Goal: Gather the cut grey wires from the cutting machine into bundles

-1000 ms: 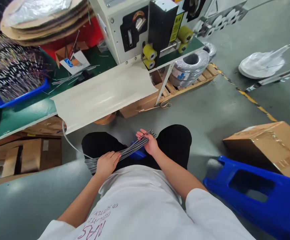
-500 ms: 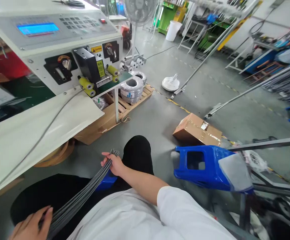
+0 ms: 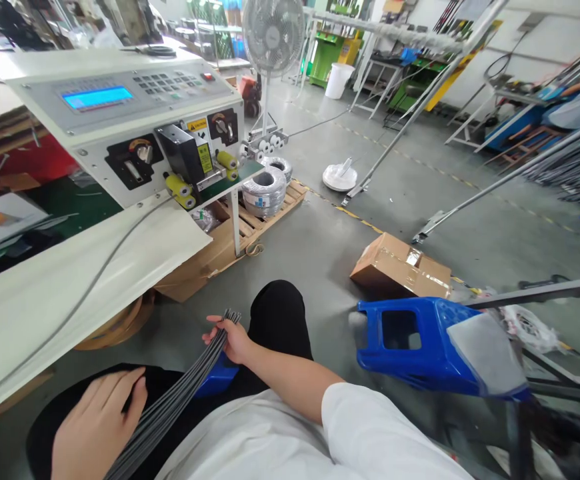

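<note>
A bundle of cut grey cables (image 3: pixel 175 393) slants across my lap, its far ends bunched together. My right hand (image 3: pixel 230 339) is closed around the bundle near those ends, with some fingers loosely extended. Beside the lower part of the bundle is my left hand (image 3: pixel 100 417). Its fingers are gently bent, the thumb is a little apart, and nothing shows between them. Whether it touches the cables is hard to tell. The near ends of the bundle run out of the frame.
A wire cutting machine (image 3: pixel 95 133) stands front left, with one grey cable (image 3: pixel 95 273) lying from it along a pale sheet (image 3: pixel 135 273). Cable coils (image 3: pixel 265 193) sit on a pallet. To the right are a cardboard box (image 3: pixel 403 267) and a blue stool (image 3: pixel 420 333).
My left hand has moved up and right along the bundle. The right hand keeps hold of the cables near their far ends. The view has tilted up slightly.
</note>
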A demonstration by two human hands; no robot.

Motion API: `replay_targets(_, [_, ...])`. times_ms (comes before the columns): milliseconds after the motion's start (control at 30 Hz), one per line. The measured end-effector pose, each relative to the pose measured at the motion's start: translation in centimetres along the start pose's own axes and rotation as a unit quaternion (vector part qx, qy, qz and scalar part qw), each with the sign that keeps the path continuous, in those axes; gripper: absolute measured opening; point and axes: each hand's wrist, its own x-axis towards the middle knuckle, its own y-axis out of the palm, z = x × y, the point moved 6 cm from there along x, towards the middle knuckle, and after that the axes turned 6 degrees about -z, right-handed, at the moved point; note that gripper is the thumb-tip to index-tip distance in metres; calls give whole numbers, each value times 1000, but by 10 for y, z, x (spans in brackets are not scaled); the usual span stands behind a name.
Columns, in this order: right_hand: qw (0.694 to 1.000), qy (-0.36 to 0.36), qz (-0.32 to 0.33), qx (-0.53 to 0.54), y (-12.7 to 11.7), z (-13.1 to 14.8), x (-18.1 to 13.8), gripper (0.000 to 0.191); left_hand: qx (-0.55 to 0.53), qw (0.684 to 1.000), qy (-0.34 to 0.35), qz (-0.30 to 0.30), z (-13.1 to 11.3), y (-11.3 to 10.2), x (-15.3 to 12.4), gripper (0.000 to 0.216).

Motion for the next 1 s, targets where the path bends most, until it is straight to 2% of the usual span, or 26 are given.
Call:
replay_targets(67, [1000, -8, 5, -6, -1, 0, 0, 38, 40, 995, 14, -95, -14, -23, 46, 32])
replay_targets(133, [1000, -15, 11, -12, -1, 1, 0, 37, 77, 986, 2, -149, -19, -39, 89, 42])
replay_targets(233, [1000, -20, 15, -9, 0, 2, -2, 36, 99, 978, -36, -180, -14, -48, 141, 54])
replay_targets(333, [1000, -18, 19, 5, 2, 3, -2, 34, 115, 974, -93, -172, 2, -45, 170, 62])
replay_targets(467, [999, -13, 29, 6, 7, 1, -4, 30, 128, 972, -131, -146, 14, -39, 177, 66])
replay_targets(633, [1000, -17, 19, 14, 8, -1, -10, 25, 124, 977, -108, -134, 12, -42, 169, 66])
replay_targets(800, [1000, -16, 18, 3, 5, -4, -3, 40, 115, 976, -80, -167, 13, -41, 165, 66])
replay_targets(1000, [1000, -20, 15, -14, 0, -1, 3, 48, 108, 980, -55, -155, 17, -32, 160, 67])
